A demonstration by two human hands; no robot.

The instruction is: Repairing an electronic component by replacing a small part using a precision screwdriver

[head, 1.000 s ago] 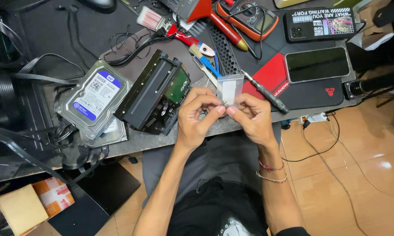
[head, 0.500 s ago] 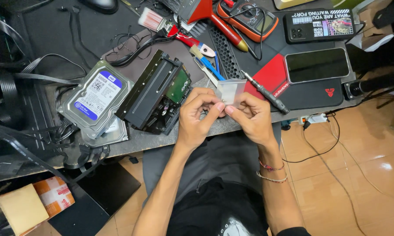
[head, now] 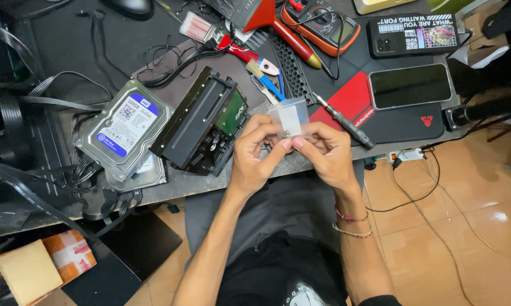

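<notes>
My left hand (head: 256, 153) and my right hand (head: 323, 152) meet at the near edge of the desk, fingertips pinched together on a small clear plastic bag (head: 289, 117) that stands up between them. What is inside the bag is too small to tell. Just left of my left hand lies a black drive cage with a green circuit board (head: 201, 122). Further left, a silver hard drive with a blue and white label (head: 125, 127) rests on top of another drive.
A black screwdriver (head: 343, 120) lies right of my hands on a red and black mat (head: 380, 113), beside a dark phone (head: 409, 85). Behind are a brush (head: 210, 34), an orange multimeter (head: 323, 25) and tangled cables (head: 51, 170). A power strip (head: 405, 154) hangs below the desk edge.
My hands have stayed in place; the fingers shifted slightly on the clear bag, which now stands a little more upright.
</notes>
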